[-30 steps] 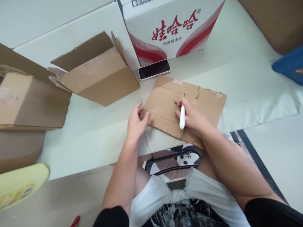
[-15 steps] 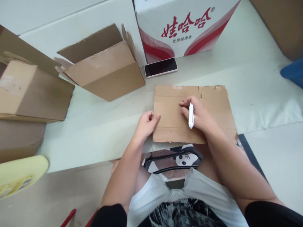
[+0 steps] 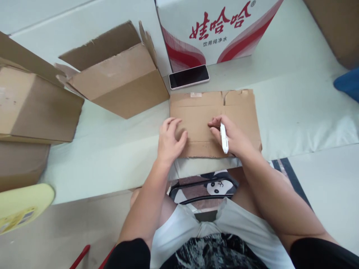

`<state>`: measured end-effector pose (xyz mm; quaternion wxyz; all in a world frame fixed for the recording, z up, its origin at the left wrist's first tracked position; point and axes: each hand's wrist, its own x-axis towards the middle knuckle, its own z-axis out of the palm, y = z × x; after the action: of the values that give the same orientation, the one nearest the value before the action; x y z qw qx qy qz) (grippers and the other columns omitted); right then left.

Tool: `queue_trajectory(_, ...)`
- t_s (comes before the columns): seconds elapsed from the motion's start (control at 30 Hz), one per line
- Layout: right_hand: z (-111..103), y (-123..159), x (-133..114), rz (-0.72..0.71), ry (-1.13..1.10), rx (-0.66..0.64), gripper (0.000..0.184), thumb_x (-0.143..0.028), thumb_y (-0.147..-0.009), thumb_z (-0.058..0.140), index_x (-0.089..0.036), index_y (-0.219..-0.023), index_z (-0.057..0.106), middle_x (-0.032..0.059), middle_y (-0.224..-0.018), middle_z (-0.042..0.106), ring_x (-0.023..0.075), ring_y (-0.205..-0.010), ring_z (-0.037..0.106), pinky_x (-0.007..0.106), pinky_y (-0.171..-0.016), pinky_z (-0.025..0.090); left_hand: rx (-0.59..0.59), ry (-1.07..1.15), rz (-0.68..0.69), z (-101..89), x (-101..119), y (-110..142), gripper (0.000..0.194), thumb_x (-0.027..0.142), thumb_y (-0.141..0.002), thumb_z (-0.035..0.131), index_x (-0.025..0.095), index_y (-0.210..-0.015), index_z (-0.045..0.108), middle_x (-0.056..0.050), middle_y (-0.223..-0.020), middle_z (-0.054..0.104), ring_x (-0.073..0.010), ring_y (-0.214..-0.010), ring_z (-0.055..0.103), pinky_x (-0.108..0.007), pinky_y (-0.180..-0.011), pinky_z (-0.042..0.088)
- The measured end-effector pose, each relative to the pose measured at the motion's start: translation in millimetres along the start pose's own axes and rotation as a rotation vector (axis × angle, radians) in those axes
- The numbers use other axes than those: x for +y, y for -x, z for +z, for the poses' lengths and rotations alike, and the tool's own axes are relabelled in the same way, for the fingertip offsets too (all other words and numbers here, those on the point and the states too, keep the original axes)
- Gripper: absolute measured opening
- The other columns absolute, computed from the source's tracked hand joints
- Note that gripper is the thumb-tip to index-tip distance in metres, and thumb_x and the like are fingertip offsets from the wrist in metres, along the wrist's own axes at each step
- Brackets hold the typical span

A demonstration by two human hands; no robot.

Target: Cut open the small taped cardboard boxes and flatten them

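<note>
A flat piece of brown cardboard (image 3: 196,116) lies on the table in front of me, creased lengthwise, with a torn slit at its far edge. My left hand (image 3: 171,140) is at the cardboard's left edge, fingers spread and curved over it, holding nothing. In my right hand (image 3: 231,136) is a slim white box cutter (image 3: 224,138), its handle end pointing back toward me. That hand is closed around it over the middle of the cardboard. The cutter's front end is hidden by the fingers, so I cannot tell whether a blade is out.
A phone (image 3: 189,77) lies beyond the cardboard, before a white and red carton (image 3: 213,56). An open cardboard box (image 3: 131,93) stands to its left, with more brown boxes (image 3: 45,112) farther left. A yellow rounded object (image 3: 28,201) is at lower left, a blue one (image 3: 347,85) at right.
The cardboard has shifted left and away from me. My left hand has gone from pinching near its left edge to spread fingers over it. My right hand still holds the box cutter.
</note>
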<state>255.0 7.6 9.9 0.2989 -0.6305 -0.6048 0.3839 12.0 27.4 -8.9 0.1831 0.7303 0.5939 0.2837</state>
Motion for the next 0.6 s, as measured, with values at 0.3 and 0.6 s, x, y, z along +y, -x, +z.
queue_trajectory(0.3, 11.1, -0.6, 4.1, -0.141, -0.322, 0.255, 0.055, -0.078, -0.096, 0.053, -0.031, -0.123, 0.056, 0.0008, -0.084, 0.074, 0.0241, -0.087, 0.075, 0.047, -0.092, 0.058, -0.222, -0.085, 0.052, 6.3, -1.9, 3.5, 0.040, 0.032, -0.095, 0.066, 0.020, -0.132, 0.071, -0.014, -0.158, 0.060, -0.0369, -0.154, 0.049, -0.056, -0.132, 0.038)
queue_trajectory(0.6, 22.7, -6.9, -7.5, -0.028, -0.750, 0.326, 0.055, -0.080, -0.089, 0.058, -0.027, -0.078, 0.057, -0.0037, -0.057, 0.054, 0.0131, -0.050, 0.050, 0.029, -0.052, 0.040, -0.202, -0.070, 0.060, 10.1, 2.8, 8.1, 0.040, 0.031, -0.095, 0.065, 0.018, -0.133, 0.071, -0.015, -0.158, 0.061, -0.0388, -0.156, 0.048, -0.058, -0.132, 0.039)
